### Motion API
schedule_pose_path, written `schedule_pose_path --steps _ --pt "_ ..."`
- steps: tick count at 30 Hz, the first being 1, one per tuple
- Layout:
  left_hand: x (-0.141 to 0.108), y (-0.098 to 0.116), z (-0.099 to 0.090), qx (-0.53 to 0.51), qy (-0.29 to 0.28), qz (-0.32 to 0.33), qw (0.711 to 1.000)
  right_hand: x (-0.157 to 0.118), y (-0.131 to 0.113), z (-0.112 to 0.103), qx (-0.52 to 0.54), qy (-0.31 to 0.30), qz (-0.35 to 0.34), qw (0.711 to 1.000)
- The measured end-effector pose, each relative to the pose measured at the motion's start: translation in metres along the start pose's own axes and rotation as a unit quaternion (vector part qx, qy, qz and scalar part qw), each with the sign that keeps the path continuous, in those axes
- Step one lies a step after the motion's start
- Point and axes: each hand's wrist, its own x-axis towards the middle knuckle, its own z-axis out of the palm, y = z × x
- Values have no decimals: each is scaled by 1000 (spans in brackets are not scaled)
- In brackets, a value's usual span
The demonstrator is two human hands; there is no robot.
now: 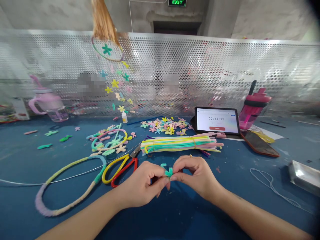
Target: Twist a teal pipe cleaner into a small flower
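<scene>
A bent green pipe cleaner [169, 172] is pinched between the fingertips of both hands, low over the front of the table. My left hand [147, 183] is closed on its left side, and part of the piece curls up above the thumb. From the right, my right hand [195, 171] grips it between thumb and forefinger. Scissors [120, 169] with one yellow and one red handle lie just left of my left hand. Beyond both hands lies a banded bundle of pastel pipe cleaners [180, 144].
A fuzzy multicoloured ring [75, 163] lies at left, near a smaller ring [110, 138] among flower shapes. Behind the bundle is a pile of small flowers [167, 126]. A tablet [216, 119], pink cup [252, 108], phone [260, 143] and metal box [305, 175] stand right; a lilac cup [52, 103] left.
</scene>
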Motion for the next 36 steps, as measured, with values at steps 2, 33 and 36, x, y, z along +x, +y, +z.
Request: schedule_pose_path --steps 2,33,36 --pt "-1 0 1 -4 -3 -18 1000 -1 0 1 -8 9 3 1000" --pt "3 4 0 61 130 -31 989 2 -2 0 -57 17 117 991" --pt "0 5 9 146 191 29 970 1 0 2 -75 26 113 990"
